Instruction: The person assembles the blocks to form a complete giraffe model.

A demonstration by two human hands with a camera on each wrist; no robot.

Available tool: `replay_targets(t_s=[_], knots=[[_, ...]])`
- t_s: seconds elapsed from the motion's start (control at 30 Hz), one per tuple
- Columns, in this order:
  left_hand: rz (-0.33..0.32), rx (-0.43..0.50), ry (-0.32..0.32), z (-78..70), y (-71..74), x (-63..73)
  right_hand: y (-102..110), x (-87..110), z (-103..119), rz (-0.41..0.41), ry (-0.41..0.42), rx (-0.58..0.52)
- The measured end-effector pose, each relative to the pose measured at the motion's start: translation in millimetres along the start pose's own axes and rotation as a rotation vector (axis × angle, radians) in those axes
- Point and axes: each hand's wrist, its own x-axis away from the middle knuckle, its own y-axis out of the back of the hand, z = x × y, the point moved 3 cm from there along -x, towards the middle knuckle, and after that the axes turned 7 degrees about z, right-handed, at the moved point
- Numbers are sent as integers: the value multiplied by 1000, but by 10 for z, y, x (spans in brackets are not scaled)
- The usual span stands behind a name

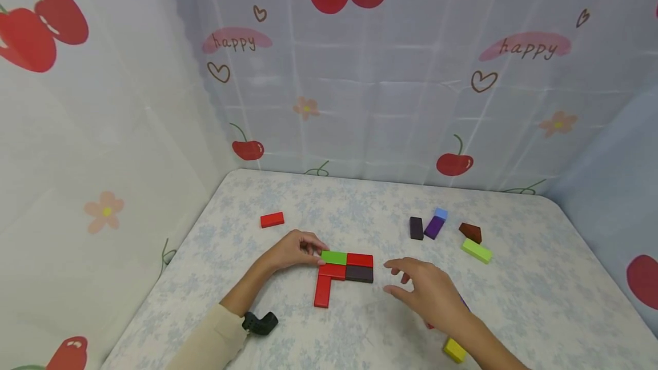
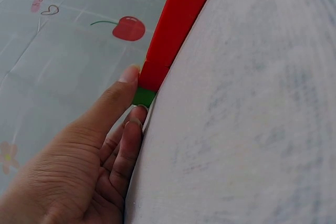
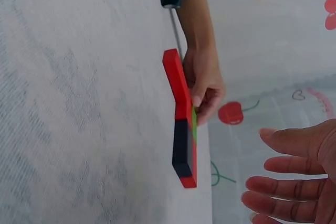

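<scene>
My left hand [image 1: 297,250] pinches the left end of a green block [image 1: 334,257] between thumb and fingers, as the left wrist view also shows. Flat on the table, that block lies against a red block [image 1: 360,260] on its right and another red block [image 1: 332,271] on its near side. A black block [image 1: 359,273] completes this two-by-two group. One more red block [image 1: 322,291] points toward me from the group's near left corner. To the right of the group, my right hand [image 1: 424,287] hovers with fingers spread and nothing in them.
Behind the left hand lies a loose red block [image 1: 272,220]. At the back right are a black block [image 1: 416,228], a purple block [image 1: 434,227], a light blue block [image 1: 441,214], a brown piece [image 1: 470,232] and a lime block [image 1: 476,250]. A yellow block [image 1: 454,350] sits beside the right forearm.
</scene>
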Motion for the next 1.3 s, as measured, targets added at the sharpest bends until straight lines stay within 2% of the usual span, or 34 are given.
replay_targets(t_s=[0.1,0.27,0.6,0.77,1.07,1.3], knots=[[1,12,-4,-98,6,21,96,78,-173,-12,-53,11],[-1,29,-24,-262,10,67,183,251,-467,-46,-78,-25],[-5,16,-5,-253,-1,61,241,502,-974,-75,-117,-12],[-6,18,-3,-248,2,64,260,537,-1166,6,-97,-46],[-4,9,-12,-264,13,80,166,523,-1395,190,53,-216],[0,12,-14,-288,5,78,101,472,-1480,286,42,-235]])
